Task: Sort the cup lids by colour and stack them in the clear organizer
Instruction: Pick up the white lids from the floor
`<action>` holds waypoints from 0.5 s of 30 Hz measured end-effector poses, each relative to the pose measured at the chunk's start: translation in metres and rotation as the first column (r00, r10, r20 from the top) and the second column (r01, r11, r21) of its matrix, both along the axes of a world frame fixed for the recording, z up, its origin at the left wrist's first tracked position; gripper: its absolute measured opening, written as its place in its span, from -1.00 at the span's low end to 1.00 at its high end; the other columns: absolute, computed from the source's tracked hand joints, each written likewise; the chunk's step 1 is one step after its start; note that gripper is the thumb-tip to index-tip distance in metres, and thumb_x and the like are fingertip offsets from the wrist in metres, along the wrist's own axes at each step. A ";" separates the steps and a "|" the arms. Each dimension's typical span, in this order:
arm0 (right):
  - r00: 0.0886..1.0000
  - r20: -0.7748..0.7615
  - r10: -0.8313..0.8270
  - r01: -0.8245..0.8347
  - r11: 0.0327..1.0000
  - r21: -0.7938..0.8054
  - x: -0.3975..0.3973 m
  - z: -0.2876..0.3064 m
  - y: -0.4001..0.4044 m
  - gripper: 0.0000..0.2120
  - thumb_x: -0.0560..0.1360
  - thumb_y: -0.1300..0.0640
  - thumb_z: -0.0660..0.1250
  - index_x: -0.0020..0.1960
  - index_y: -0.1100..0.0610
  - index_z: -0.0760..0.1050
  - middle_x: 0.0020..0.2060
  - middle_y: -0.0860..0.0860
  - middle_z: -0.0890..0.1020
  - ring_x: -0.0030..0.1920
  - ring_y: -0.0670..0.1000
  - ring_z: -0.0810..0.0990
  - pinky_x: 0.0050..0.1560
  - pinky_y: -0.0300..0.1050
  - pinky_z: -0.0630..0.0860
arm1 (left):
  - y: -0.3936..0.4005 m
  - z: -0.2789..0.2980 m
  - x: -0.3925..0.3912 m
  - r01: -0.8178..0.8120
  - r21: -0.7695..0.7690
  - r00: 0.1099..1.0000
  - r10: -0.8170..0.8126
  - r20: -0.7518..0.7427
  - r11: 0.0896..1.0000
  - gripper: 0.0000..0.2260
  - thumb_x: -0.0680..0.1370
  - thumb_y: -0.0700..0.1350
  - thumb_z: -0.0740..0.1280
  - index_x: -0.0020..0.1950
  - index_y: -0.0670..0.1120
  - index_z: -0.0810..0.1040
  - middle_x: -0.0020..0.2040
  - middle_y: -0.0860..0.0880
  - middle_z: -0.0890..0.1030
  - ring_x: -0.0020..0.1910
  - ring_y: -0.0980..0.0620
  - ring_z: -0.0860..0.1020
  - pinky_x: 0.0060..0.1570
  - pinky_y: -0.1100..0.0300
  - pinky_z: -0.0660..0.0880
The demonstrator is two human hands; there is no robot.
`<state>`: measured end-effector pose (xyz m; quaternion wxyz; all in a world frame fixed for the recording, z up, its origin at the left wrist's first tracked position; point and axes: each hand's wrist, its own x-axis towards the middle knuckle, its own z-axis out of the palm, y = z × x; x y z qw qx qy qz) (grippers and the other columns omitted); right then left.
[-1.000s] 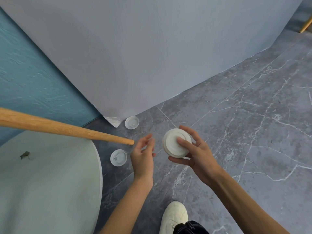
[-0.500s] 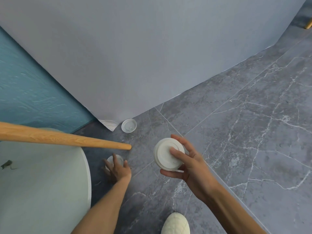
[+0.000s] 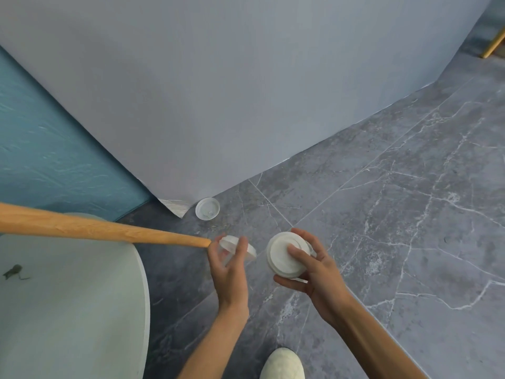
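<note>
Since half a second back, left hand (image 3: 229, 266) has come up off the grey marbled floor tile (image 3: 382, 214) with the translucent round plastic lid (image 3: 237, 244) it was reaching for; lid now pinched between thumb and fingers, tilted, off the ground. Right hand (image 3: 314, 272) curled round a stack of white round plastic lids (image 3: 284, 254), thumb pressed on its top face, roughly same spot as before.

Key relation: held lid sits just left of the stack, near but apart, similar height. Likely next move is left hand carrying it rightward onto the stack.

One more translucent lid (image 3: 207, 208) lies flat on the floor ahead, by the grey backdrop sheet (image 3: 246, 91), closer to left hand. Clear organizer not in view.
</note>
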<state>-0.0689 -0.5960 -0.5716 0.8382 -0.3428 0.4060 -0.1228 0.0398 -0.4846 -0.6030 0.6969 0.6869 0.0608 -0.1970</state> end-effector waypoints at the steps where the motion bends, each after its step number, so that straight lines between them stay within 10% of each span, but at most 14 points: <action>1: 1.000 -0.007 -0.008 0.008 1.000 -0.011 0.000 0.002 -0.002 -0.64 0.54 0.21 0.42 0.28 -0.08 0.60 0.17 0.11 0.65 0.06 0.21 0.71 -0.08 0.18 0.69 | -0.005 0.019 -0.004 0.044 -0.080 0.998 -0.040 0.040 0.996 -0.61 0.47 0.08 0.51 0.23 0.17 0.46 0.25 0.02 0.60 0.21 0.14 0.61 0.06 0.26 0.54; 10: 0.994 0.027 0.106 -0.106 0.994 0.008 0.015 0.030 -0.022 -0.63 0.63 -0.13 0.20 0.19 0.07 0.64 0.06 0.21 0.71 -0.06 0.20 0.71 -0.03 0.18 0.67 | -0.018 0.037 -0.013 0.390 0.285 0.730 -0.482 0.484 0.876 -0.43 0.31 -0.05 0.66 0.12 0.00 0.36 0.21 0.17 0.58 0.25 0.09 0.57 0.17 0.17 0.52; 15: 1.000 -0.011 -0.003 0.002 0.996 -0.089 0.015 0.019 -0.026 -0.73 0.56 0.18 0.40 0.26 0.03 0.59 0.11 0.19 0.67 -0.08 0.16 0.70 -0.19 0.07 0.68 | -0.027 0.033 0.000 0.529 0.191 0.674 -0.547 0.497 0.827 -0.36 0.44 0.04 0.52 0.42 0.01 0.30 0.39 0.15 0.43 0.41 0.06 0.45 0.36 0.25 0.39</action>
